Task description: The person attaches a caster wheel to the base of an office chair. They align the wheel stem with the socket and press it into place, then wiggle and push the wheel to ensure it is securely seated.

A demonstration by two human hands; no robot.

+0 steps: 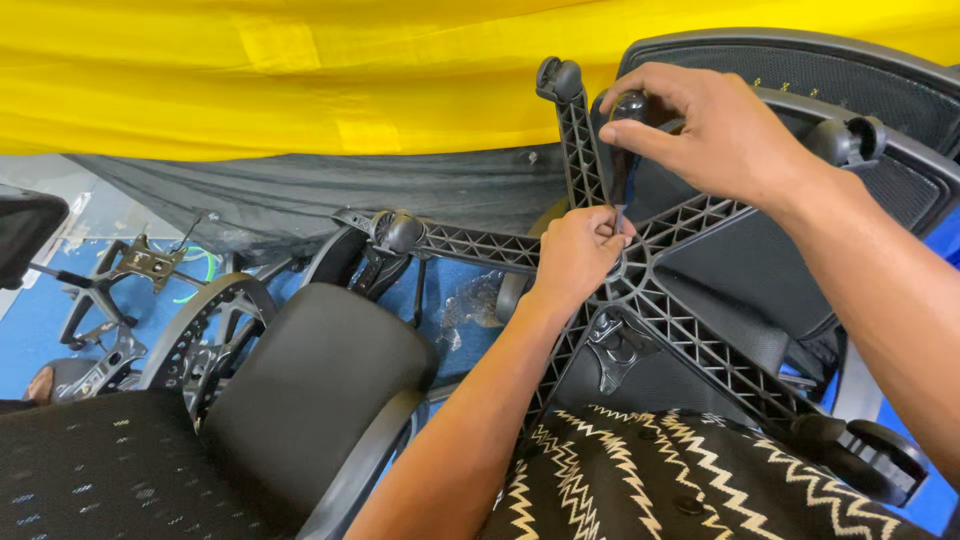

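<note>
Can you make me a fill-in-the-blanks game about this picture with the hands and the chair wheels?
1. The right hand grips the dark handle of a ____.
2. The left hand pinches at the middle of the black star-shaped chair ____.
3. The big sheet hanging across the top is coloured ____.
4. The cloth at the bottom has a black and white ____ pattern.

Missing words: screwdriver; base; yellow; zigzag
</note>
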